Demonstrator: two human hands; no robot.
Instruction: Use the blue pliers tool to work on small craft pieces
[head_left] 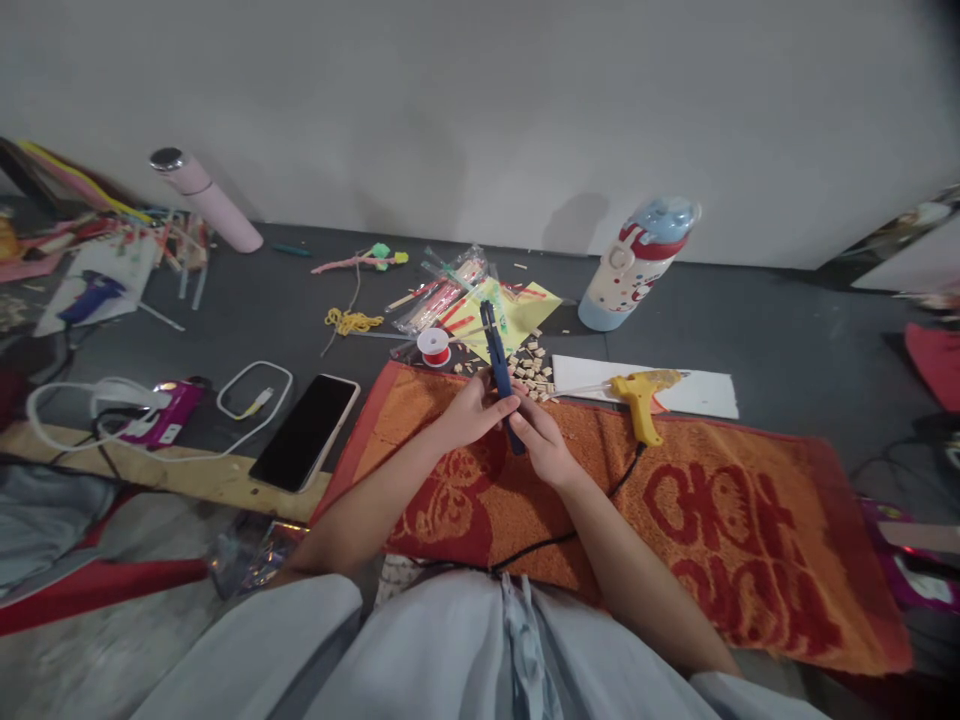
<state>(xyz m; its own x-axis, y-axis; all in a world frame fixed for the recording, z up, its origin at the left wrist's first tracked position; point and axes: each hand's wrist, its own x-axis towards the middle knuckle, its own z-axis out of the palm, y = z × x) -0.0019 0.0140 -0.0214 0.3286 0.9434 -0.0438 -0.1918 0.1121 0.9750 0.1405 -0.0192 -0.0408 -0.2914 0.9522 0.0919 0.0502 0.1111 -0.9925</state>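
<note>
Both hands are on a long, narrow, dark blue hand tool [496, 350], held nearly upright above the orange towel. Its exact kind is unclear; a darker slotted end points away from me. My left hand [471, 410] is closed around its left side, thumb lying across it. From the right, my right hand [546, 445] grips the lower part, with some fingers hidden behind. Just beyond the hands lie several small wooden pieces [534, 368], a spool of red thread [434, 348] and a yellow sheet [536, 308]. A yellow glue gun [639, 400] rests to the right on a white strip [712, 392].
The orange and red towel [750, 520] covers the front edge, with a black cord across it. A bottle [641, 265] stands at the back right, a pink flask [206, 200] at the back left. A phone [306, 432] and purple power strip [163, 412] lie left.
</note>
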